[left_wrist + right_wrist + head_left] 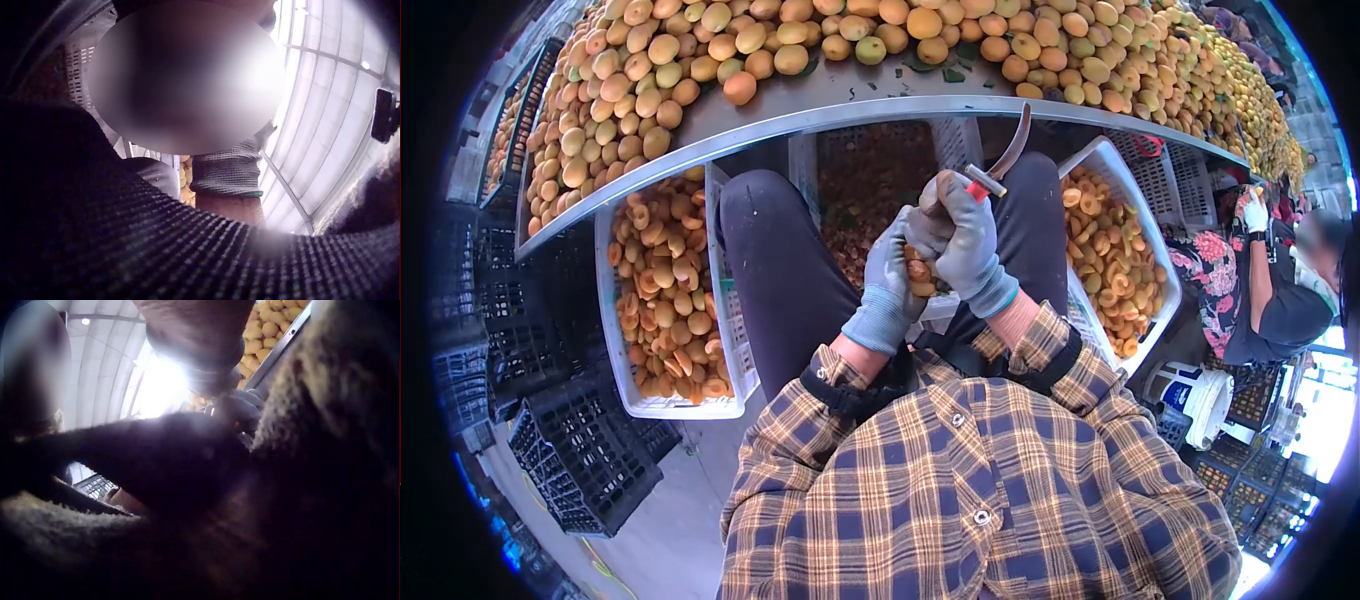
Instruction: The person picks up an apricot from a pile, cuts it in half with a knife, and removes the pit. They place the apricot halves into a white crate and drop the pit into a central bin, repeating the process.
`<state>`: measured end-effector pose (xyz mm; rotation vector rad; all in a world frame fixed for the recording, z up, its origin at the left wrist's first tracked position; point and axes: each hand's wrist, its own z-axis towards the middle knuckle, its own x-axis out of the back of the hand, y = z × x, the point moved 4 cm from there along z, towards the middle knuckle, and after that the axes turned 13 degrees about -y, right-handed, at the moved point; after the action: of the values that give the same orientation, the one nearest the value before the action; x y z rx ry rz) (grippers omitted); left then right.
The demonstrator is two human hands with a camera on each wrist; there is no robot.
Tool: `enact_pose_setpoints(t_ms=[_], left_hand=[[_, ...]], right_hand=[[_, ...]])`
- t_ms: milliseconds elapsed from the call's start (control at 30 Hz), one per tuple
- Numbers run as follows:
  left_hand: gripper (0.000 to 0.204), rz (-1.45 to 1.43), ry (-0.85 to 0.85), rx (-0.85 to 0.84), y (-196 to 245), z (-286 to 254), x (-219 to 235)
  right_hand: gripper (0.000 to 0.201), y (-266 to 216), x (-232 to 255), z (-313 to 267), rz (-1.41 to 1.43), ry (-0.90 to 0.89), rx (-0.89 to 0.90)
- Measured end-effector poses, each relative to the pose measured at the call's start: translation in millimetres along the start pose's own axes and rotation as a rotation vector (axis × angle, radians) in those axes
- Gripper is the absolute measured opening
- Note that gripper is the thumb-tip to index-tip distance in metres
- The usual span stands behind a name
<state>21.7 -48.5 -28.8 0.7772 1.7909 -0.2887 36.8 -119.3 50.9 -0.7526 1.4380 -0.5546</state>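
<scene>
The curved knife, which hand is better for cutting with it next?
Probably the right hand: it grips the curved knife by its red handle, with the blade sticking out. The left hand is close beside it, but what that one holds is hard to see.

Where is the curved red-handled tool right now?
In the head view, the curved red-handled tool sits right of centre, gripped by the right hand, its blade by the right knee.
</scene>
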Motion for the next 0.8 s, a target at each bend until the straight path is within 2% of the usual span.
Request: enact_pose_setpoints(t_ms=[67,100,133,167,200,233,300,333,367,400,433,467,500,533,567,633,667,700,733,767,800], left_hand=[[0.023,-0.069,-0.052,0.131,-2,-7,-15],[0.023,-0.078,-0.043,0.128,0,-10,-9],[0.023,-0.101,-0.182,0.229,1,-11,-5],[0.023,-0.121,-0.326,0.330,0,-12,-1],[0.021,-0.203,-0.439,0.369,0,-10,-7],[0.021,-0.206,-0.437,0.367,-5,-15,-9],[0.022,0.834,-0.239,-0.245,10,-22,-20],[0.022,0.841,-0.245,-0.249,12,-16,-21],[0.028,0.267,-0.180,-0.018,7,-3,-10],[0.036,-0.301,-0.108,0.211,0,5,-7],[0.036,-0.285,-0.124,0.203,4,11,-3],[0.037,-0.115,-0.055,0.162,10,15,8],[0.038,0.051,0.017,0.115,18,15,14],[0.040,0.072,0.012,0.112,23,11,7],[0.040,0.102,0.052,0.050,28,3,1],[0.038,0.230,0.192,-0.218,35,-2,-4],[0.037,0.328,0.202,-0.356,43,-5,-8],[0.037,0.321,0.093,-0.446,50,-8,-13],[0.035,0.446,0.095,-0.604,57,-13,-20],[0.034,0.597,0.107,-0.691,64,-24,-33],[0.033,0.744,0.117,-0.812,69,-28,-35]], right_hand=[[0.029,4,8,2,0.046,-0.028,-0.030],[0.030,5,10,2,0.091,-0.054,-0.052],[0.032,5,10,2,0.130,-0.128,-0.072],[0.032,6,10,2,0.130,-0.127,-0.079],[0.033,8,9,0,0.183,-0.175,-0.110],[0.034,9,7,-1,0.235,-0.224,-0.137],[0.034,7,6,0,0.323,-0.299,-0.177],[0.034,4,3,2,0.407,-0.376,-0.212],[0.034,0,3,3,0.403,-0.390,-0.200],[0.033,-3,5,2,0.266,-0.304,-0.177],[0.033,-7,7,1,0.132,-0.220,-0.151],[0.029,-15,12,-3,0.049,-0.145,-0.123],[0.025,-26,11,-8,-0.129,-0.177,-0.060],[0.025,-31,16,-11,-0.346,-0.124,-0.102],[0.025,-33,20,-14,-0.562,-0.065,-0.138],[0.027,-24,18,-18,-0.691,0.002,-0.146],[0.028,-13,26,-20,-0.998,-0.011,-0.204],[0.029,-4,22,-22,-1.118,-0.011,-0.205],[0.029,11,24,-26,-1.020,-0.030,-0.174],[0.029,26,26,-26,-0.918,-0.048,-0.158],[0.024,32,21,-23,-0.807,-0.096,-0.202]])
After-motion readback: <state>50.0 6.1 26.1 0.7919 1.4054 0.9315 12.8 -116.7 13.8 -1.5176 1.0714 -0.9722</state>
